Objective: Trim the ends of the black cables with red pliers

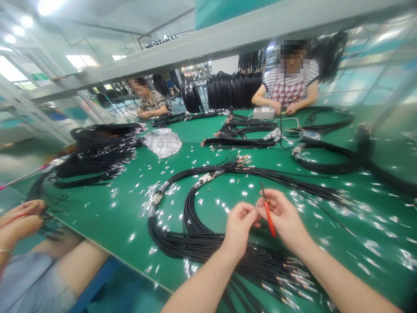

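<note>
My left hand (241, 224) is closed in a pinch above the table, its fingertips meeting those of my right hand. What the fingertips pinch is too small to make out. A slim red-handled tool (269, 217) with a dark pointed tip lies across my right hand (282, 217), held with its point upward. Beneath both hands runs a thick bundle of black cables (192, 243). It curves round at the left, and its metal-tipped ends fan out at the lower right. A second cable bundle (293, 179) stretches behind my hands.
Small clear plastic bits litter the green tabletop (124, 230). A clear plastic bag (162, 142) sits farther back, near a cable pile (100, 152). Coiled cables (332, 161) lie at the right. Two people work across the table; another person's hands (22, 219) are at the left edge.
</note>
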